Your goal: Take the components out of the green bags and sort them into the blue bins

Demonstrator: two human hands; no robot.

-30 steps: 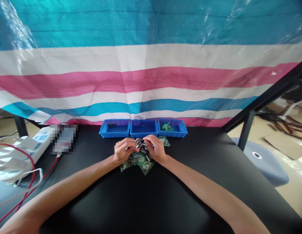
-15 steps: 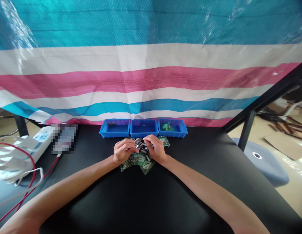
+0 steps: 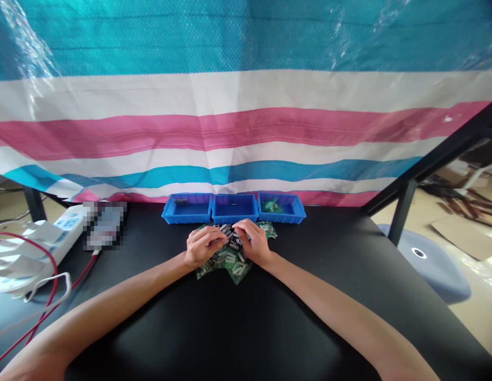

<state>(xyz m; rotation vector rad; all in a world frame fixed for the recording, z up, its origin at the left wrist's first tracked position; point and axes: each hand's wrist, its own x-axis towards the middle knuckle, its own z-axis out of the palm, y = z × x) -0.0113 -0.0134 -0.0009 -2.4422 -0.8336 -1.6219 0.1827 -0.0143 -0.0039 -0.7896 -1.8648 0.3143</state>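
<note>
Three blue plastic trays [image 3: 187, 210], one white power strip [image 3: 59, 233] (small dark cylinders [image 3: 228, 229] beyond counting)

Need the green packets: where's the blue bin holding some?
In the head view, it's the rightmost of three blue bins, at the black table's far edge, just beyond the right hand.

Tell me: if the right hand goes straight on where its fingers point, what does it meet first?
The right hand probably meets the heap of small dark cylinders first, though depth is unclear.
</note>
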